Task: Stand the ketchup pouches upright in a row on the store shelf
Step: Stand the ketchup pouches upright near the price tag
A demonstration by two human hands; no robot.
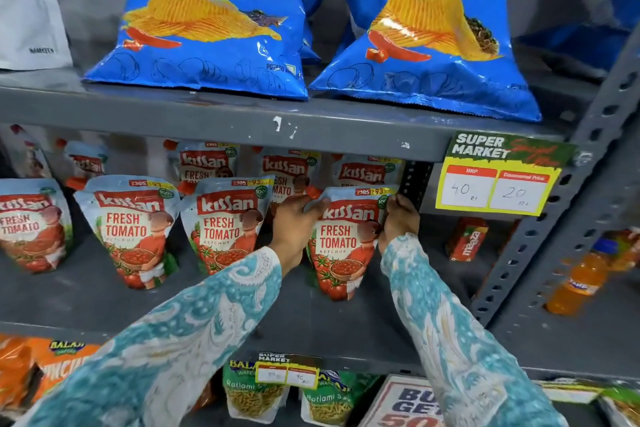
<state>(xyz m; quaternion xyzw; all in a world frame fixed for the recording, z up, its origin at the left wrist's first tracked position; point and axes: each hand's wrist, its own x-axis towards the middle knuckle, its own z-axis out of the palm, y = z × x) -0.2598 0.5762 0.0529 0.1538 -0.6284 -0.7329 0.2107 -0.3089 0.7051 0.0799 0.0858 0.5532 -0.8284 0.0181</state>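
Several Kissan ketchup pouches stand upright on the grey middle shelf (311,322). The front row holds one pouch at the far left (31,222), a second (133,229), a third (225,222) and the rightmost pouch (343,243). My left hand (294,225) grips the rightmost pouch's upper left edge. My right hand (400,218) pinches its upper right corner. The pouch stands upright between both hands. More pouches (207,163) stand in a back row behind.
Blue Crunchem chip bags (214,17) sit on the shelf above. A price tag (495,180) hangs at the right. A red Maaza carton (467,239) and orange bottle (578,281) lie further right. Snack packs (256,392) fill the shelf below.
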